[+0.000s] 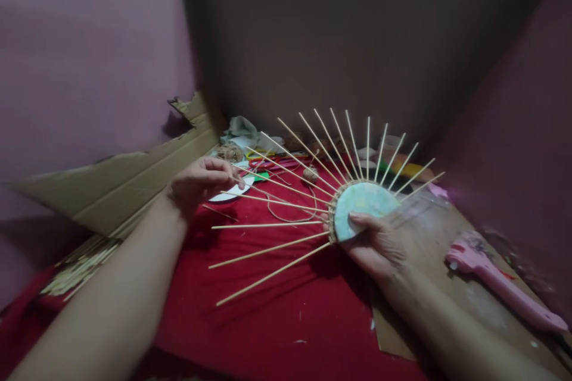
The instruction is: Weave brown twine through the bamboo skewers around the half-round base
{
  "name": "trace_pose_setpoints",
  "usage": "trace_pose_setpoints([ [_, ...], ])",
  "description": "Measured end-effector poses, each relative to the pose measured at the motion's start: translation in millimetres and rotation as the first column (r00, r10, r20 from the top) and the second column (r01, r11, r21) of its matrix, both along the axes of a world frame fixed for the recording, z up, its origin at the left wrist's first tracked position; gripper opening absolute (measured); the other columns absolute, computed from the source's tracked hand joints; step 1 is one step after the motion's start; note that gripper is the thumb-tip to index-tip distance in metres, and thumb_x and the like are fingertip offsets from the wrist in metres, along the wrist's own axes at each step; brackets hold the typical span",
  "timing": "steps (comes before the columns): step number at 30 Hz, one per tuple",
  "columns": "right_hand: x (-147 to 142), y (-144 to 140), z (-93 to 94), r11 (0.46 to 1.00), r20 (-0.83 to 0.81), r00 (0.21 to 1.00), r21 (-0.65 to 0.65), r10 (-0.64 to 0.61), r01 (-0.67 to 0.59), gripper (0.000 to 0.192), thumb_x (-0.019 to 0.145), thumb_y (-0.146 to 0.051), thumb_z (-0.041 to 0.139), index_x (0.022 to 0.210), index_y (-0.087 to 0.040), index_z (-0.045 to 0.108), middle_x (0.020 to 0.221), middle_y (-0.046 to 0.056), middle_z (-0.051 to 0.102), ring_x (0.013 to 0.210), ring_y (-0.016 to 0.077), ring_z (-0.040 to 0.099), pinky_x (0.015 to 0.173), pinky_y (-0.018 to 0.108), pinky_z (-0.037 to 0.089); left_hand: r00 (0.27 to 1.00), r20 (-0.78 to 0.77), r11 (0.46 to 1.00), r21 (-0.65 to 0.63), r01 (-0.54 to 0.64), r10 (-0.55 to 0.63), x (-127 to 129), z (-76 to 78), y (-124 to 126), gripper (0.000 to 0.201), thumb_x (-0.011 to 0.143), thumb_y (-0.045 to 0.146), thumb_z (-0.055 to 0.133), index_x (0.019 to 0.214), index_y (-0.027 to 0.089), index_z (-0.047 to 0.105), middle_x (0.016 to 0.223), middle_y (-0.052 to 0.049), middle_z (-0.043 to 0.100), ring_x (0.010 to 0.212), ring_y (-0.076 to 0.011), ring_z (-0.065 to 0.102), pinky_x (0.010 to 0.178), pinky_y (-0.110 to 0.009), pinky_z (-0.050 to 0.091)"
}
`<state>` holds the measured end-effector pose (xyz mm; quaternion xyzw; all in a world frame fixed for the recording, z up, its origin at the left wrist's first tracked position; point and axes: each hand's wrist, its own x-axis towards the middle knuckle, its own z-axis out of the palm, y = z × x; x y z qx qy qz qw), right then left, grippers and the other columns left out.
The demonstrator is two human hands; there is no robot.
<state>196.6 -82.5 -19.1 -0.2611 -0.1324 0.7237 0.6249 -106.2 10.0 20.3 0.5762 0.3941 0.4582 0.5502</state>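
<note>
A: Right hand (373,244)?
B: It grips a pale disc (361,205) tilted above the red cloth (277,321), thin sticks (268,225) fanning from its rim.
A: Left hand (201,181)?
B: Fingers pinched by the sticks' tips; what they hold is too blurred to tell. A pink tool (500,283) lies apart.

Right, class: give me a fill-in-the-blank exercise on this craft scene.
1. The right hand holds a round disc ringed with thin wooden ____.
2. The cloth under the work is ____.
3. The glue gun beside the right arm is ____.
4. The left hand pinches a strand of ____.

Missing words: sticks; red; pink; twine
</note>
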Motion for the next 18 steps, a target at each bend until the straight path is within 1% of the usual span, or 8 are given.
trace_pose_setpoints([
  [3, -2, -1, 3.4, 0.998, 0.000, 1.000, -0.056, 0.000, 0.000, 0.055, 0.056, 0.005, 0.060, 0.105, -0.021, 0.061, 0.077, -0.001, 0.067, 0.073, 0.0175, 0.062, 0.080, 0.039, 0.054, 0.993, 0.100, 0.995, 0.081, 0.058, -0.066, -3, -4.5, 7, 0.009, 0.052, 0.022, 0.073, 0.054, 0.017, 0.066, 0.057, -0.002, 0.060, 0.065, -0.0158, 0.061, 0.071, -0.029, 0.049],
  [5, -2, -1, 5.1, 0.997, 0.002, 1.000, -0.069, -0.022, 0.022, 0.057, 0.056, 0.006, 0.059, 0.105, -0.022, 0.060, 0.076, -0.001, 0.066, 0.071, 0.0176, 0.062, 0.080, 0.041, 0.054, 0.987, 0.142, 0.993, 0.105, 0.058, -0.073, -4, -6.9, 9, 0.008, 0.056, 0.021, 0.073, 0.058, 0.017, 0.066, 0.059, -0.001, 0.059, 0.063, -0.0138, 0.060, 0.071, -0.028, 0.049],
  [7, -3, -2, 5.7, 0.997, 0.009, 0.999, -0.073, -0.031, 0.031, 0.058, 0.056, 0.007, 0.058, 0.106, -0.022, 0.060, 0.074, -0.002, 0.066, 0.068, 0.0169, 0.062, 0.080, 0.042, 0.054, 0.986, 0.160, 0.993, 0.114, 0.027, -0.046, -4, -7.8, 10, 0.008, 0.058, 0.020, 0.072, 0.059, 0.016, 0.065, 0.062, 0.000, 0.059, 0.064, -0.0128, 0.060, 0.071, -0.027, 0.049],
  [9, -2, -2, 5.3, 0.997, 0.019, 1.000, -0.078, -0.009, 0.010, 0.058, 0.056, 0.006, 0.058, 0.107, -0.022, 0.059, 0.072, -0.002, 0.066, 0.066, 0.0168, 0.062, 0.080, 0.043, 0.054, 0.987, 0.160, 0.993, 0.114, -0.005, -0.014, -3, -7.6, 10, 0.009, 0.060, 0.020, 0.072, 0.060, 0.016, 0.064, 0.061, 0.000, 0.059, 0.064, -0.0126, 0.060, 0.071, -0.026, 0.048],
  [12, -2, -3, 3.7, 0.998, 0.028, 0.999, -0.059, 0.027, -0.026, 0.057, 0.058, 0.005, 0.057, 0.108, -0.022, 0.058, 0.074, -0.002, 0.067, 0.069, 0.0174, 0.063, 0.081, 0.044, 0.053, 0.995, 0.101, 0.998, 0.055, -0.024, 0.019, 1, -8.0, 12, 0.012, 0.063, 0.024, 0.071, 0.063, 0.015, 0.063, 0.057, -0.002, 0.060, 0.060, -0.0140, 0.059, 0.064, -0.027, 0.048],
  [13, -2, -4, 3.3, 0.998, 0.026, 0.998, -0.042, 0.048, -0.047, 0.056, 0.058, 0.004, 0.057, 0.108, -0.023, 0.058, 0.075, -0.001, 0.068, 0.071, 0.0178, 0.063, 0.082, 0.044, 0.052, 0.997, 0.070, 0.999, 0.035, -0.032, 0.029, 4, -9.1, 13, 0.014, 0.062, 0.025, 0.072, 0.065, 0.014, 0.063, 0.056, -0.002, 0.060, 0.058, -0.0143, 0.058, 0.061, -0.026, 0.047],
  [15, -3, -7, 2.8, 0.992, 0.015, 0.992, -0.008, 0.129, -0.129, 0.055, 0.059, 0.001, 0.058, 0.109, -0.022, 0.057, 0.080, 0.001, 0.069, 0.076, 0.0197, 0.064, 0.082, 0.045, 0.052, 0.996, 0.011, 0.995, 0.030, -0.090, 0.090, 13, -13.4, 17, 0.017, 0.060, 0.026, 0.073, 0.065, 0.013, 0.062, 0.056, -0.002, 0.060, 0.053, -0.0130, 0.055, 0.054, -0.025, 0.044],
  [18, -4, -12, 2.4, 0.951, -0.005, 0.951, 0.027, 0.310, -0.310, 0.049, 0.062, -0.004, 0.058, 0.109, -0.019, 0.057, 0.086, 0.006, 0.070, 0.084, 0.0233, 0.065, 0.081, 0.046, 0.051, 0.976, -0.061, 0.975, 0.081, -0.205, 0.210, 33, -24.5, 22, 0.021, 0.058, 0.028, 0.073, 0.066, 0.013, 0.062, 0.053, 0.000, 0.056, 0.046, -0.0092, 0.048, 0.047, -0.022, 0.037],
])
